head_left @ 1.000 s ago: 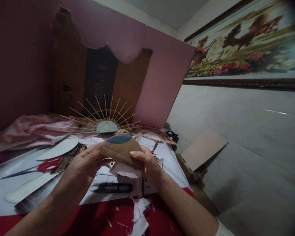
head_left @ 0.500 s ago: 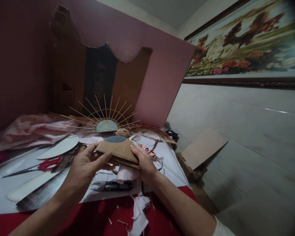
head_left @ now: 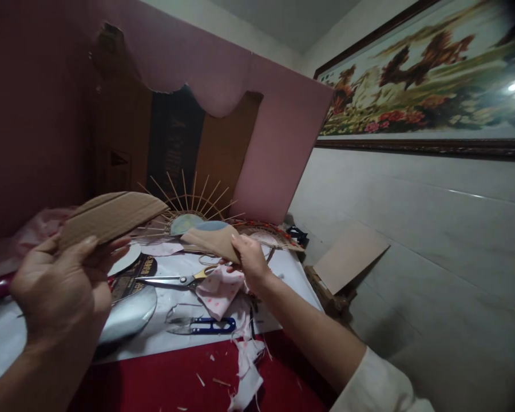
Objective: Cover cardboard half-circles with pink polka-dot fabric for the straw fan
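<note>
My left hand (head_left: pixel 71 280) grips a half-round piece of brown cardboard (head_left: pixel 115 214), raised at the left with its ribbed side showing. Held in my right hand (head_left: pixel 249 257) is a second cardboard piece (head_left: pixel 212 236), tan with a blue curved patch along its top. The two pieces are apart. Below my hands lie scissors (head_left: pixel 184 280) with yellowish handles, a pink-spotted cloth scrap (head_left: pixel 223 290) and blue thread snips (head_left: pixel 203 326). Behind the right piece stands a half-round fan frame (head_left: pixel 186 222) of thin sticks, its lower right part hidden.
A pink box (head_left: pixel 287 137) with a scalloped cut-out rises at the back. Silvery half-round sheet (head_left: pixel 131 317) and a dark printed card (head_left: pixel 135 277) lie at left. Frayed cloth strips (head_left: pixel 246 366) hang over red cloth (head_left: pixel 167 377). A board (head_left: pixel 349 257) leans by the wall.
The cardboard pieces, held together before, are now separated. My left hand has moved left and up with one; my right hand keeps the blue-patched one. The scissors and spotted cloth are now exposed.
</note>
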`<state>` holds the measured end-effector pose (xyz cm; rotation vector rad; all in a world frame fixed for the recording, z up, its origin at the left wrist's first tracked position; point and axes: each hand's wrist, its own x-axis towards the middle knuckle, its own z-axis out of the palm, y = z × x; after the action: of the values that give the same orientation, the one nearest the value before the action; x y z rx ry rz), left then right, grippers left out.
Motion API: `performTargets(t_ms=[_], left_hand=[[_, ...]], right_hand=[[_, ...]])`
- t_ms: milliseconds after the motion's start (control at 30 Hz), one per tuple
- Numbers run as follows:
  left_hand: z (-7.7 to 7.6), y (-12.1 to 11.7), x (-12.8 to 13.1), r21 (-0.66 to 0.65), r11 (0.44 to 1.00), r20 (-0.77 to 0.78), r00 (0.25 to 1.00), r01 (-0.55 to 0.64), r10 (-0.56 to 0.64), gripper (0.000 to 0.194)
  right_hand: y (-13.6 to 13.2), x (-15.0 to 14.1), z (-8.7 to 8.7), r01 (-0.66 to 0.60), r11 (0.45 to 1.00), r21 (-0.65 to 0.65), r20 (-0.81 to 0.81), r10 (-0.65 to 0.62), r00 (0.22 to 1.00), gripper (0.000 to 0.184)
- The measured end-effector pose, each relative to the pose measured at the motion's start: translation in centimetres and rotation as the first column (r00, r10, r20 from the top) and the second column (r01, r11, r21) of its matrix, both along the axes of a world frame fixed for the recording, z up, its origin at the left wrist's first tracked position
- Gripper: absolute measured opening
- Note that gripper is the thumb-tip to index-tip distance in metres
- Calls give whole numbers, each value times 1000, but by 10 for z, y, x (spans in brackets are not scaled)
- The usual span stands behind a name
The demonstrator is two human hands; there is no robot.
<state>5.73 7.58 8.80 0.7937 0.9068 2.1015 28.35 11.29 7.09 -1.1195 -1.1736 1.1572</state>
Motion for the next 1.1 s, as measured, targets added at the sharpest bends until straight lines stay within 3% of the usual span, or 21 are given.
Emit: performTargets(t_ms=[167,267,367,500,600,700,867,933,1033,1100], left_hand=[[4,5,-1,6,997,138,987,-79,78,19],[3,7,2,8,998,178,982,-61,59,22],[1,8,2,-14,1000,210,978,-13,16,22],[-1,6,2,-89,987,201,973,135,-115,18],[-2,1,7,-143,952,148,957,272,-251,21],[-3,-4,17,-179,902,94,919,393,-382,30],[-1,-11,28,-187,829,45,848,527,-528,34],[-2,-11,30,-216,786,53,811,579,-582,34],[-6,-8,34,-283,680,68,721,676,-689,39],[-10,-4,35,-310,652,53,697,692,-715,41]], right_hand=[[20,-48,19,-108,993,-48,163,115,980,14],[31,-77,14,-169,981,-95,224,186,957,9],[38,-90,6,-143,988,-57,252,152,956,15],[33,-78,6,-68,997,29,183,62,981,38],[16,-60,12,-155,983,101,10,155,988,59],[-2,-47,18,-179,968,173,-99,198,975,52],[-19,-32,24,-145,980,138,-146,165,975,38],[-21,-28,22,-163,979,123,-143,180,973,37],[-20,-21,13,-187,978,96,-113,198,974,39],[-16,-15,7,-189,977,101,-58,195,979,41]])
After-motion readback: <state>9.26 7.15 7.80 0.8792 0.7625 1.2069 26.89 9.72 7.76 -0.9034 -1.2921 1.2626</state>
